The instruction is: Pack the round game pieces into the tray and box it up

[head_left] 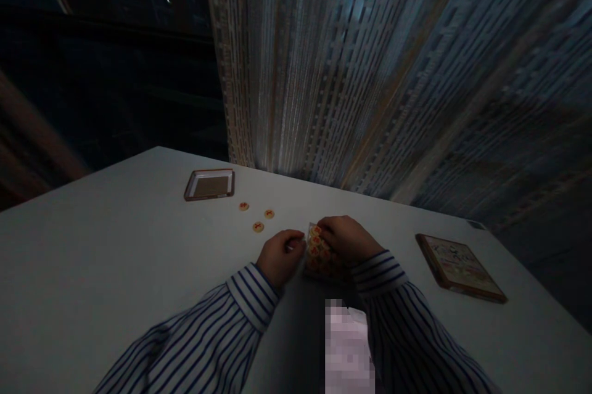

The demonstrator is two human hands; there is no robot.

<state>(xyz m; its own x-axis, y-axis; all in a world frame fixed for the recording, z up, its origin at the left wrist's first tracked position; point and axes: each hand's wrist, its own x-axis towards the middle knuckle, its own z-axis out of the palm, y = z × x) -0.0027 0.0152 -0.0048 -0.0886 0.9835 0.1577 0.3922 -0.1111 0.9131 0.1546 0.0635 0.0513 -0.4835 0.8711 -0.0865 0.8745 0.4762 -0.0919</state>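
A clear plastic bag of round wooden game pieces point(316, 253), cream discs with red marks that look like Chinese chess pieces, is held low over the white table between both hands. My right hand point(346, 238) grips the bag's upper right side, its fingers bent over the edge. At the bag's upper left edge, the thumb and fingers of my left hand point(281, 255) are closed in a pinch. Three loose pieces lie beyond my left hand: one near piece point(258, 227), one to its right point(269, 213) and one farther back point(243, 206).
An open shallow box half point(186, 193) rests at the back left of the white table point(115, 246). To the right lies a flat box part with a printed face point(462, 267). A string curtain point(296, 73) hangs behind the table's far edge. The room is dim.
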